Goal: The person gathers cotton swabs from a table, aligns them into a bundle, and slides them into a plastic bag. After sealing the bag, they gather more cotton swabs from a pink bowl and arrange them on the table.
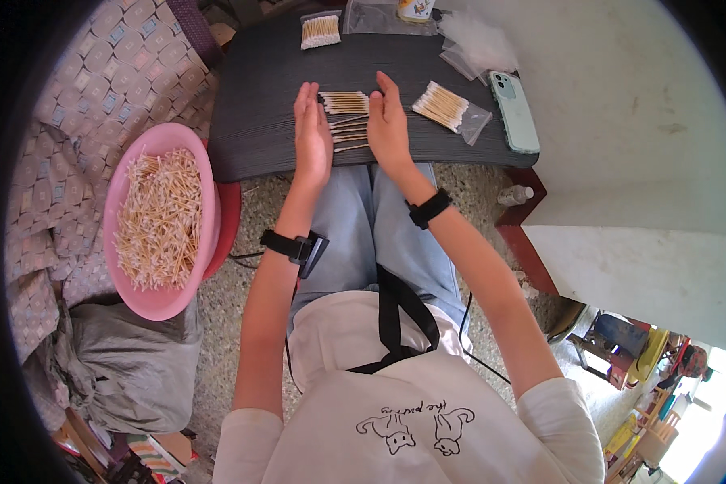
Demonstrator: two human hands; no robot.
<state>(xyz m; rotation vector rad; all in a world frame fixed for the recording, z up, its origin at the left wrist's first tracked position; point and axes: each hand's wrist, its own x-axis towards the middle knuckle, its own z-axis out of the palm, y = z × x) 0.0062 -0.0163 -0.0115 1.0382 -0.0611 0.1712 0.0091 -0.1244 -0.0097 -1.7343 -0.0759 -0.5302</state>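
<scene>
On the dark table (258, 121) a row of cotton swabs (348, 127) lies between my hands, the sticks running from left to right. The far swabs are packed close together; the nearer ones lie apart. My left hand (310, 137) stands on edge at their left ends, fingers stretched out. At the right ends my right hand (388, 125) is held the same way, its fingers straight and its palm turned inward. Neither hand grips anything. Right of my right hand is a clear bag partly filled with cotton swabs (442, 105).
A pink basin (113, 234) heaped with loose cotton swabs (160, 218) stands left of the table. At the table's far side are a filled swab bag (321, 31), clear empty bags (477, 42) and a cup (415, 8). A pale green phone (515, 113) lies at the right edge, beside the wall.
</scene>
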